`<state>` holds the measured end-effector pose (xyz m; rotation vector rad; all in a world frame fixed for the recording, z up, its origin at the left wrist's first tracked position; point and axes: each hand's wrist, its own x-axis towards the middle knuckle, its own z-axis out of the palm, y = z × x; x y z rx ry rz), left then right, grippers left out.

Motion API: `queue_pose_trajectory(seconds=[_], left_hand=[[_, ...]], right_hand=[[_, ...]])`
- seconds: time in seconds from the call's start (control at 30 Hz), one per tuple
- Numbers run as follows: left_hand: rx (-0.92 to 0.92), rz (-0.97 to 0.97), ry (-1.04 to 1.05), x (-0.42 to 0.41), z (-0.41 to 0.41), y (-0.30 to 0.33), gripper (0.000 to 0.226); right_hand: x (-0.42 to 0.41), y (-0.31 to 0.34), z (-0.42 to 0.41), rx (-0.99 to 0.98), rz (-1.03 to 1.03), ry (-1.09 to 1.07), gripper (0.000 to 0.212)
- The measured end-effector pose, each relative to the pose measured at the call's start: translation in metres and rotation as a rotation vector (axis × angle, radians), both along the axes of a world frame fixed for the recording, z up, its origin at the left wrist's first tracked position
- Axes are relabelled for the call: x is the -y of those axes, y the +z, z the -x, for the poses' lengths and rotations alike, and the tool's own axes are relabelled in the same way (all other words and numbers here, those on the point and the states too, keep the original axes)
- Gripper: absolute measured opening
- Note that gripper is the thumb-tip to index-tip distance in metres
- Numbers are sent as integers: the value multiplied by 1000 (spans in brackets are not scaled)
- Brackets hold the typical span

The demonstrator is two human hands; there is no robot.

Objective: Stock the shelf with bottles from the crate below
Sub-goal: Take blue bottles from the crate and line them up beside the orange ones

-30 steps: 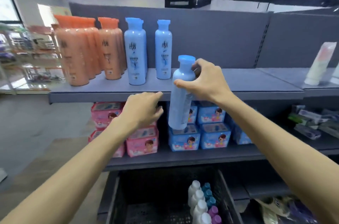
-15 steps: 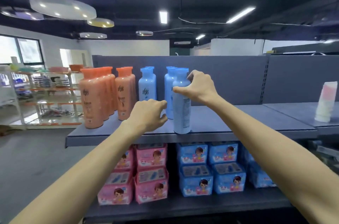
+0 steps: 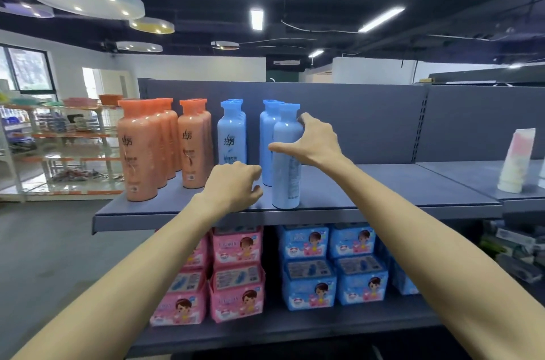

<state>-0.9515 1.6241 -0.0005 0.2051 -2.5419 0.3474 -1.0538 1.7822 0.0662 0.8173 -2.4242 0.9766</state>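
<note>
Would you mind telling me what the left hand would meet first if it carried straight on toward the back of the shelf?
Probably the front blue labelled bottle: the left hand, loosely curled and empty, sits just before it. Depth is unclear; slightly rightward it could slip into the gap beside the blue bottle in the right hand.

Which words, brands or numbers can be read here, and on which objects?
"拉芳": front orange bottle.
"拉芳": second orange bottle.
"拉芳": blue bottle.
Held blue bottle, gripped by right hand: back print too blurred.
Pink packs and blue packs: text too small.

Upright blue bottle [image 3: 285, 165] at shelf [image 3: 383, 197] front edge
</note>
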Motion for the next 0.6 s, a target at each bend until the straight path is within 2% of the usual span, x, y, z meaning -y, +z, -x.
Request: queue_pose_trajectory(seconds=[0.23,0.4,0.6], left_hand=[[-7,-5,16,3,-3,0,22],[14,3,29,9,-3,-2,24],[35,34,47,12,-3,-1,27]], right_hand=[[-4,-2,0,229,74,174,58],[3,-25,-4,95,-64,35,80],[-3,-24,0,229,0,131,63]])
